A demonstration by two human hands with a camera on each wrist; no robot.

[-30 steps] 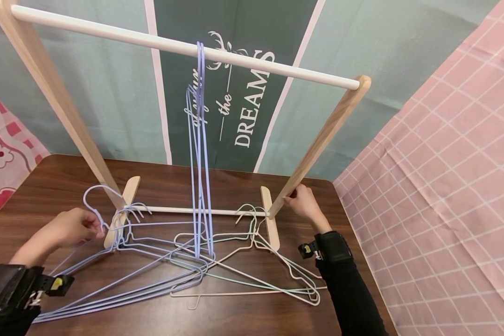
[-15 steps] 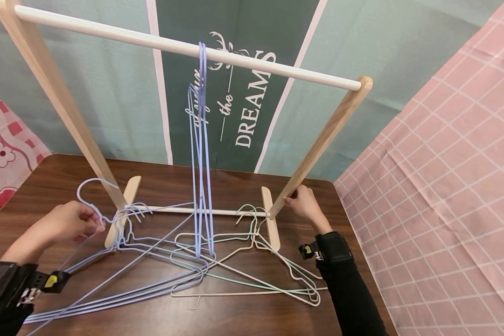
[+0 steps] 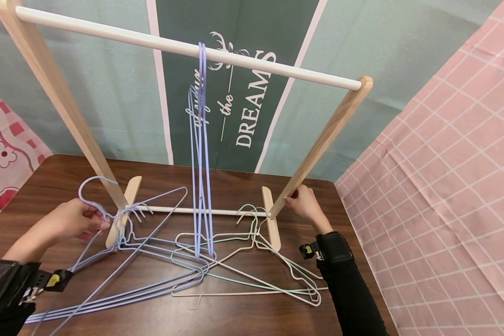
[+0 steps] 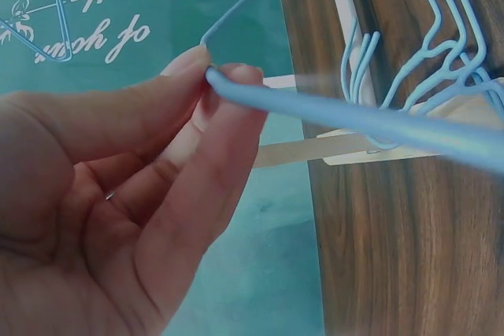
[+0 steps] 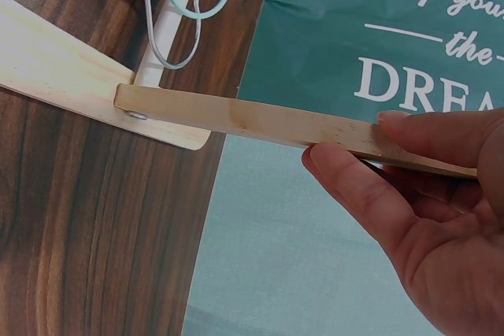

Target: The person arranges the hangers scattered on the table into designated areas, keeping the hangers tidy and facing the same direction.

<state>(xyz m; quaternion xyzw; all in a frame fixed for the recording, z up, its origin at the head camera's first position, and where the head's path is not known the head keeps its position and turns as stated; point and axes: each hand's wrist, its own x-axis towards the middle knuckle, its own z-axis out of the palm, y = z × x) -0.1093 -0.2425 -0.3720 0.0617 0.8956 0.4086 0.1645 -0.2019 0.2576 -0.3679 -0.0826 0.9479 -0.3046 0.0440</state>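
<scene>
My left hand (image 3: 73, 220) pinches a periwinkle-blue hanger (image 3: 93, 204) just below its hook, thumb against fingers, as the left wrist view shows close up. The hanger is lifted over other blue hangers (image 3: 122, 298) lying on the table, its hook up beside the rack's left post. My right hand (image 3: 305, 205) grips the lower part of the right wooden post (image 5: 260, 122) between thumb and fingers. Two blue hangers (image 3: 201, 140) hang by their hooks from the white top rail (image 3: 122, 33) of the rack, near its middle.
Cream and mint-green hangers (image 3: 252, 275) lie tangled on the brown table (image 3: 151, 322), their hooks near the rack's low white bar (image 3: 231, 212). Wooden feet (image 3: 272, 224) stand at each side. A green cloth with lettering (image 3: 235, 140) hangs behind; pink checked cloth (image 3: 445, 196) rises on the right.
The blue hanger in my left hand has risen and swung, its far corner lifting off the pile and moving left. The right hand stays on the post.
</scene>
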